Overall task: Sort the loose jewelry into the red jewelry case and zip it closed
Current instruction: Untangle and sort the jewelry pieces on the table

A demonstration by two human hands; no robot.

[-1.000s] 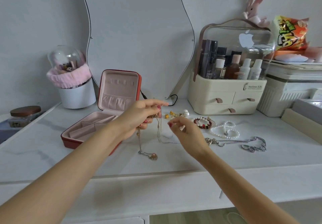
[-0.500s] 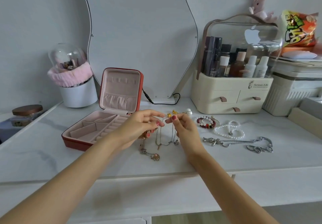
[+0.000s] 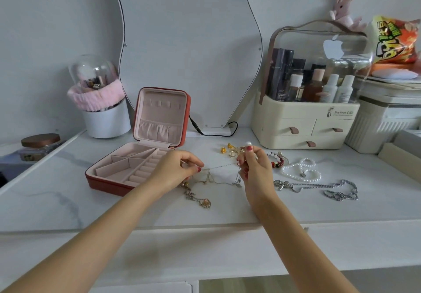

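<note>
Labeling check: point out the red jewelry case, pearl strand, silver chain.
red jewelry case [image 3: 107, 184], head view, front wall.
pearl strand [image 3: 293, 170], head view, left loop.
silver chain [image 3: 319, 186], head view, middle run.

From my feed, the only words I can read cleanly are "Serious Life", printed in dark script beside a small emblem on the front of the cream cosmetics organizer [image 3: 305, 122]; a finer line beneath them is too small to make out. A white apple logo [image 3: 333, 48] sits on its clear lid. The orange snack bag [image 3: 396, 42] carries large stylized lettering I cannot decipher.
</note>
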